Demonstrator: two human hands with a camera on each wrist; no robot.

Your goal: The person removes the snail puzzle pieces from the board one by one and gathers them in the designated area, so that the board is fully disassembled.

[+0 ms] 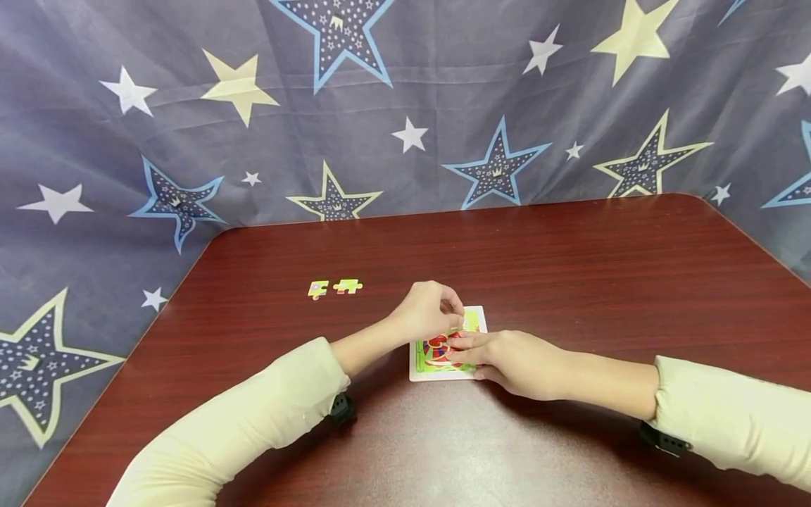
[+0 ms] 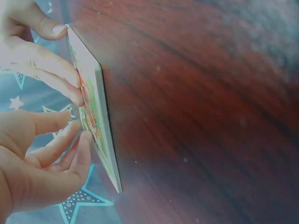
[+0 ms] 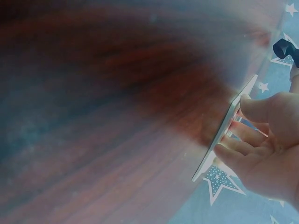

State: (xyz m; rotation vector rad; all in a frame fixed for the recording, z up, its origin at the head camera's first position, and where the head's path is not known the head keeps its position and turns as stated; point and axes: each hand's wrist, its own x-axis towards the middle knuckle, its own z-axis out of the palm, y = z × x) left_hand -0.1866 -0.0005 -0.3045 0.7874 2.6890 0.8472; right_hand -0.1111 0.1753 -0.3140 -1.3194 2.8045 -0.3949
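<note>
A small jigsaw puzzle in a white-bordered tray (image 1: 443, 376) lies flat on the table, its picture bright green, yellow and red. Over its far left part is my left hand (image 1: 426, 310), fingers bent downward. In the left wrist view, the left hand's fingertips (image 2: 86, 135) touch the picture, and no piece shows between them. From the right, my right hand (image 1: 521, 362) rests on the puzzle with fairly straight fingers pressing the picture and the thumb at the tray's near edge. Both hands cover much of the picture.
Two loose jigsaw pieces, a left one (image 1: 317, 289) and a right one (image 1: 348, 286), lie apart on the dark red table (image 1: 570, 274), left of the tray and farther back. A grey curtain (image 1: 380, 141) with stars hangs behind the table.
</note>
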